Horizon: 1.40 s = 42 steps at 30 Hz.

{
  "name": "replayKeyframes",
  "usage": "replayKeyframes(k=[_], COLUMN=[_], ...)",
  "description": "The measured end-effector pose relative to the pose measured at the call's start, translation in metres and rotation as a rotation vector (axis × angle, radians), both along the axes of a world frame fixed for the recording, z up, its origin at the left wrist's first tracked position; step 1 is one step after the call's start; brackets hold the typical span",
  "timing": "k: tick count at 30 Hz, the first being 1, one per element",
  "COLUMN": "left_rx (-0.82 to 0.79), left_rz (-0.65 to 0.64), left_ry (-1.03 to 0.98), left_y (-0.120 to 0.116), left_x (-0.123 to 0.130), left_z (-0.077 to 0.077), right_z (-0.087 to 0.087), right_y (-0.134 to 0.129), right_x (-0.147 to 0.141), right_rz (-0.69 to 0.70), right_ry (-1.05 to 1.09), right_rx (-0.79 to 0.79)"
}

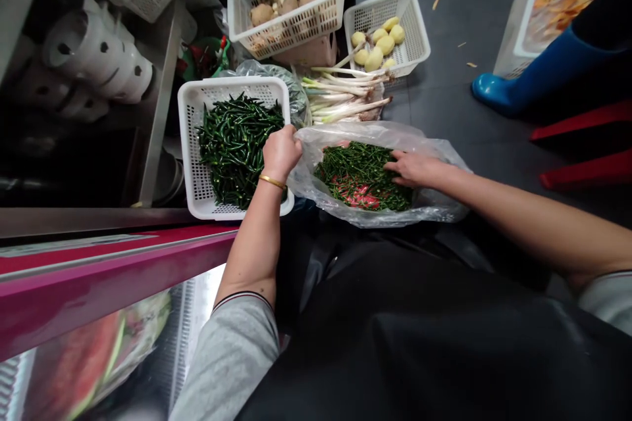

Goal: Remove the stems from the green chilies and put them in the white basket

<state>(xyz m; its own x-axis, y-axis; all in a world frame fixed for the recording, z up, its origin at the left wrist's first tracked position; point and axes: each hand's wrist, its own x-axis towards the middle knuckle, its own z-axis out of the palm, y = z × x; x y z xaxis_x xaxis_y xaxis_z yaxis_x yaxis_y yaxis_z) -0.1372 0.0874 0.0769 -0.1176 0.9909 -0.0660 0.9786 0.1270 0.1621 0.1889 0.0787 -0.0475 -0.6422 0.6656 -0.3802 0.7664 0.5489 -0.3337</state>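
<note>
A clear plastic bag (434,151) lies open in front of me, with green stems or chili stalks (363,164) and some pink-red material (360,194) inside. My left hand (282,152), with a gold bracelet at the wrist, is closed on the bag's left edge, beside the white basket's right rim. Inside the bag's right side, my right hand (412,168) has its fingers apart and touches the green stems. The white basket (192,177) on the left holds a heap of dark green chilies (237,145).
Spring onions (345,95) lie beyond the bag. Behind them stand a basket (291,29) of brown roots and a basket (419,39) of peeled potatoes. A person's blue boot (513,92) and red stool legs (587,171) are at right; a metal shelf (160,92) is at left.
</note>
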Motion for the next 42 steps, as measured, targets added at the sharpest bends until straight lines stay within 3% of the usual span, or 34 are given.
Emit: replayKeyframes(k=[3,6,8,11,13,15,18,20,22,25,28,31,36,39,42], left_rx=[0.024,0.068,0.097,0.107,0.129,0.196,0.233,0.074,-0.191,-0.513,-0.592,-0.560,-0.453,-0.356,-0.344], left_rz=[-0.041,-0.084,-0.080,-0.036,-0.019,-0.051,-0.288,-0.571,-0.778,-0.868,-0.930,-0.860,-0.475,-0.347,-0.282], left_ry=[-0.101,-0.189,-0.198,-0.147,-0.101,-0.085,-0.146,-0.170,-0.098,0.032,0.032,-0.016,-0.204,-0.310,-0.339], left_y=[0.005,0.019,0.029,0.032,0.019,-0.005,-0.049,-0.075,-0.094,-0.112,-0.119,-0.118,-0.101,-0.091,-0.085], left_x=[0.006,0.010,0.011,0.013,0.018,0.028,0.050,0.064,0.074,0.080,0.078,0.076,0.071,0.064,0.056], left_z=[-0.002,-0.001,0.003,0.010,0.014,0.016,0.007,-0.009,-0.029,-0.048,-0.050,-0.045,-0.048,-0.052,-0.058], right_z=[0.018,0.033,0.031,0.012,-0.002,-0.009,-0.006,0.001,0.007,0.011,0.008,0.000,-0.008,-0.006,0.002], right_y=[0.012,0.019,0.014,-0.017,-0.045,-0.066,-0.069,-0.057,-0.043,-0.034,-0.038,-0.045,-0.046,-0.028,0.000], right_x=[-0.003,-0.038,-0.070,-0.105,-0.109,-0.094,-0.057,-0.037,-0.029,-0.037,-0.053,-0.062,-0.068,-0.068,-0.055], right_rz=[0.002,0.048,-0.005,-0.073,0.002,0.124,0.210,0.205,0.169,0.105,0.079,0.061,0.052,-0.017,-0.178], right_ry=[0.008,0.045,0.024,-0.055,-0.001,0.089,0.075,-0.022,-0.104,-0.142,-0.143,-0.141,-0.090,-0.091,-0.102], right_rx=[-0.117,0.001,0.118,0.211,0.266,0.262,0.189,0.183,0.230,0.297,0.316,0.336,0.313,0.296,0.203])
